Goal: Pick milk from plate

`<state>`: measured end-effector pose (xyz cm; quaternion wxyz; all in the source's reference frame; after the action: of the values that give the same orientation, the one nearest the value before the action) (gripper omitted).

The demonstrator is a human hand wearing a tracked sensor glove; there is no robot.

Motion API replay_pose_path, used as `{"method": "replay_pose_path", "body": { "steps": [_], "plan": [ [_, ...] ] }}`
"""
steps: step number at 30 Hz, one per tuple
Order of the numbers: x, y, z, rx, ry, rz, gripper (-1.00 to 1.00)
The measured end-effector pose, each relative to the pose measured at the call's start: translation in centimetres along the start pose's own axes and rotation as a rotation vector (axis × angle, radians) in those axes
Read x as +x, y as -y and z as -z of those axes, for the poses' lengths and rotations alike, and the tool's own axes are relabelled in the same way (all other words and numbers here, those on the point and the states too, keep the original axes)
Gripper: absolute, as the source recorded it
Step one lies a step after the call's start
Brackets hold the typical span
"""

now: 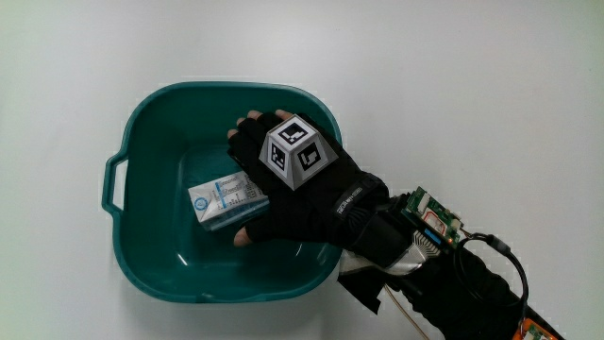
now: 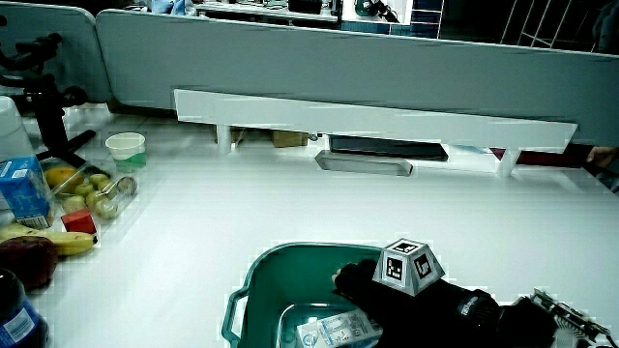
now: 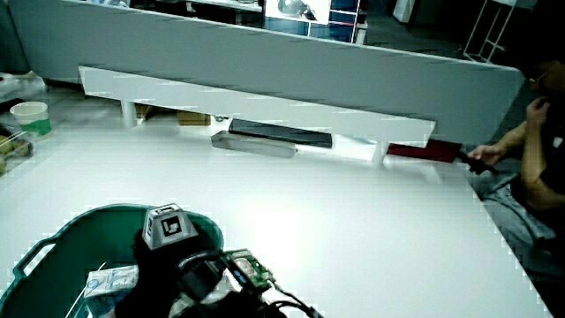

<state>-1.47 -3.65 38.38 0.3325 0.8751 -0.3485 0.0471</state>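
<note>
A small white and blue milk carton [image 1: 222,200] lies on its side on the floor of a teal basin [image 1: 151,104] with a handle. The hand [image 1: 260,184], in a black glove with a patterned cube on its back, hovers over one end of the carton inside the basin. Its fingers are spread wider than the carton, the thumb by the carton's nearer edge and the other fingertips farther off. In both side views the carton [image 2: 334,333] [image 3: 110,281] rests low in the basin [image 2: 253,280] [image 3: 53,234] under the hand [image 2: 387,290] [image 3: 163,256].
A side view shows a banana [image 2: 63,242], other fruit [image 2: 92,193], a blue box [image 2: 24,188] and a white cup [image 2: 126,147] at the table's edge. A low grey partition [image 2: 387,68] with a white ledge [image 2: 368,121] closes off the table.
</note>
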Motion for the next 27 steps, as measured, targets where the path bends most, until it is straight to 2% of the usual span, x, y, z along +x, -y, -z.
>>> {"method": "replay_pose_path", "body": {
  "steps": [1,3,7,9,27],
  "plan": [
    [-0.03,-0.04,0.05,0.003,0.015,0.003,0.10],
    [-0.04,0.01,0.00,0.013,0.003,0.000,0.15],
    [-0.23,0.13,-0.10,0.045,0.017,-0.007,0.25],
    [-0.16,-0.03,0.10,0.035,0.008,-0.013,0.30],
    [-0.63,-0.08,-0.01,0.067,0.023,-0.040,0.75]
  ]
}}
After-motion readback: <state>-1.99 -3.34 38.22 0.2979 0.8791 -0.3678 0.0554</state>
